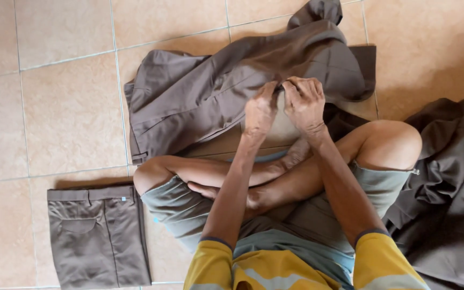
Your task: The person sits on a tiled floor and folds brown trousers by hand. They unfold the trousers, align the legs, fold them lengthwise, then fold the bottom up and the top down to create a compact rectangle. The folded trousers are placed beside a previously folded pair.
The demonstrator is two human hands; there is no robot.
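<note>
I sit cross-legged on a tiled floor. A crumpled brown garment [200, 96], like trousers, lies spread on the tiles in front of my knees. My left hand [260, 110] and my right hand [304, 102] are close together at its middle, and both pinch a fold of the brown cloth between fingers and thumb. The fingertips of the two hands nearly touch. Part of the cloth under my hands is hidden.
A folded pair of brown trousers [96, 236] lies flat on the floor at my left. A heap of dark brown cloth [452, 182] sits at my right, against my knee. Beige floor tiles [55, 102] surround everything.
</note>
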